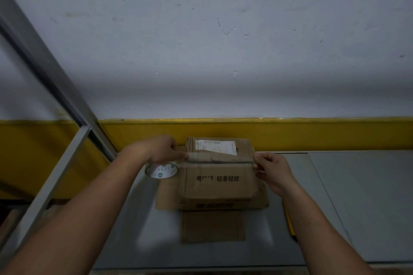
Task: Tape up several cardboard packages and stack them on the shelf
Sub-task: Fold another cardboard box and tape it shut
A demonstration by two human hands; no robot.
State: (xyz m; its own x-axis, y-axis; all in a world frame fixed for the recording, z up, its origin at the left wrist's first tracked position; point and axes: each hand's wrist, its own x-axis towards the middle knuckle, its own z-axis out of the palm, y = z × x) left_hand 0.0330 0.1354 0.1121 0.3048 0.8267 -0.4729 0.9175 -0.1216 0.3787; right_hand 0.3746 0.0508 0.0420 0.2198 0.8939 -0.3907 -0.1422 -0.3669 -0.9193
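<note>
1. The cardboard box [220, 183] sits mid-frame on the grey counter [357, 207].
2. The left hand [164, 150] pinches clear tape [220, 159] beside its roll [161, 171]; the right hand [271, 168] pinches the free end, stretched taut over the lid, likely to seal the seam.

We have one wide-angle view, worn on the head, looking forward and down along both forearms. It squarely faces the white wall [223, 40], with the grey bench [357, 196] close below us and the cardboard box [218, 187] centred at arm's reach.
</note>
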